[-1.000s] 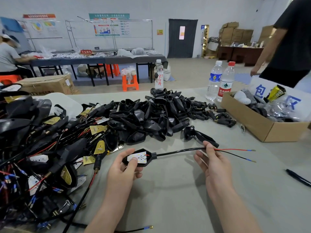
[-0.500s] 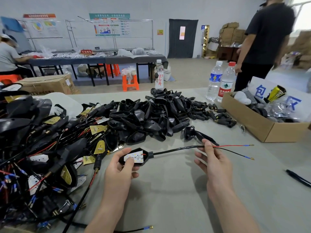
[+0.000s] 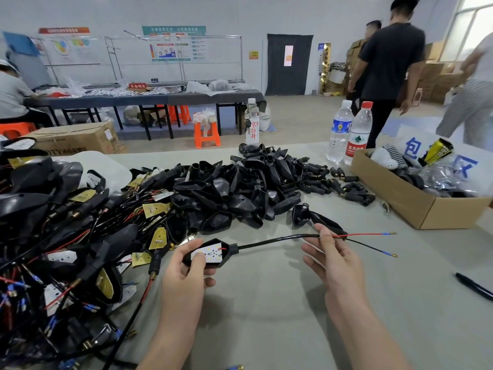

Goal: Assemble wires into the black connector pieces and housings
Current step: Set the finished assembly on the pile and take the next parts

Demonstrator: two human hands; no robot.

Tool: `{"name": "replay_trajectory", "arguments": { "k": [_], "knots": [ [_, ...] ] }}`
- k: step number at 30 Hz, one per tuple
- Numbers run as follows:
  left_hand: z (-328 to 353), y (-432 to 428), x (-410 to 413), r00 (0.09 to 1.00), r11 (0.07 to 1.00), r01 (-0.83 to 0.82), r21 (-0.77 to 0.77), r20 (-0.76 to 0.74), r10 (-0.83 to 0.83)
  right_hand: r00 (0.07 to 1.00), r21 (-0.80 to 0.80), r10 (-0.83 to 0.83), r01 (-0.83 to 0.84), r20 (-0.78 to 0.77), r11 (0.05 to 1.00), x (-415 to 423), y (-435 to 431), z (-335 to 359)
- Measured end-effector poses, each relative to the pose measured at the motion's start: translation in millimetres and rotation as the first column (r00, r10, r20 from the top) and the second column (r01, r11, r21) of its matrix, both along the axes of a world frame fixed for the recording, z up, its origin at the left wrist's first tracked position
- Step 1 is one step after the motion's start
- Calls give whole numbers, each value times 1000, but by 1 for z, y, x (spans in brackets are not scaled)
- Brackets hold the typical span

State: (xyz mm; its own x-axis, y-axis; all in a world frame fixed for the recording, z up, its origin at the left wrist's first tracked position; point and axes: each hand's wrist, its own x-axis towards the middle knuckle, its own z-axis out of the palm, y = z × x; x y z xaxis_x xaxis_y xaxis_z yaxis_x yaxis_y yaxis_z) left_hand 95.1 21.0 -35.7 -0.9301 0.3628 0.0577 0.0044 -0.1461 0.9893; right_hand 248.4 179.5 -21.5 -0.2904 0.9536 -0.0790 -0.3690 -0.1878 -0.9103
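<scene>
From the head camera, the left hand (image 3: 186,271) grips a black housing (image 3: 213,253) just above the grey table (image 3: 266,316), near its front middle, with the thumb pressed on the white board (image 3: 209,254) seated in the housing's open face. That face is turned up toward the camera. The housing's long axis runs left to right, rising slightly, and its narrow neck points right. From the neck a black sheathed cable (image 3: 274,240) leads right in a shallow upward arc to the right hand (image 3: 333,260), which pinches it at the fingertips where the sheath ends; the other fingers are loosely spread below. Past that grip a red wire (image 3: 368,234) and a black wire (image 3: 373,248) fan out to the right, the red one higher and nearly level, the black one sloping down, each tipped with a blue sleeve and a small metal terminal, both clear of the table. Behind the hands lies a pile of empty housings (image 3: 240,190), and just beside its right edge a scatter of small connector pieces (image 3: 333,182). A single black part (image 3: 301,213) lies apart from the pile, just behind the right hand. To the left a tangled heap of wired assemblies (image 3: 66,236) covers the table. At far right stand a cardboard box (image 3: 426,209) and two water bottles (image 3: 340,132), and a black pen (image 3: 474,285) lies near the table's right edge.
</scene>
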Motion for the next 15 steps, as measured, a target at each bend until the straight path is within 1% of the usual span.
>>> {"name": "replay_trajectory", "arguments": {
  "k": [2, 5, 10, 11, 12, 13, 15],
  "knots": [
    [2, -2, -2, 998, 998, -61, -11, -24, 61, 998, -17, 68, -68, -3, 998, -1, -2, 2],
    [4, -8, -7, 983, 986, -158, -47, -106, 152, 990, -18, 137, -136, 15, 990, -4, -7, 4],
    [5, -16, -11, 948, 954, -268, -133, -215, 236, 995, -8, 98, -98, 20, 995, -4, -8, 5],
    [5, -17, -11, 936, 945, -286, -159, -256, 240, 995, -7, 93, -93, 20, 996, -3, -8, 5],
    [6, -17, -10, 914, 928, -313, -203, -328, 237, 995, -6, 95, -95, 19, 995, -3, -8, 5],
    [7, -18, -8, 873, 897, -359, -258, -433, 224, 994, -3, 104, -104, 19, 995, -3, -9, 4],
    [9, -17, -1, 743, 837, -450, -311, -651, 157, 989, 6, 145, -145, 25, 989, -4, -11, 5]
  ]
}}
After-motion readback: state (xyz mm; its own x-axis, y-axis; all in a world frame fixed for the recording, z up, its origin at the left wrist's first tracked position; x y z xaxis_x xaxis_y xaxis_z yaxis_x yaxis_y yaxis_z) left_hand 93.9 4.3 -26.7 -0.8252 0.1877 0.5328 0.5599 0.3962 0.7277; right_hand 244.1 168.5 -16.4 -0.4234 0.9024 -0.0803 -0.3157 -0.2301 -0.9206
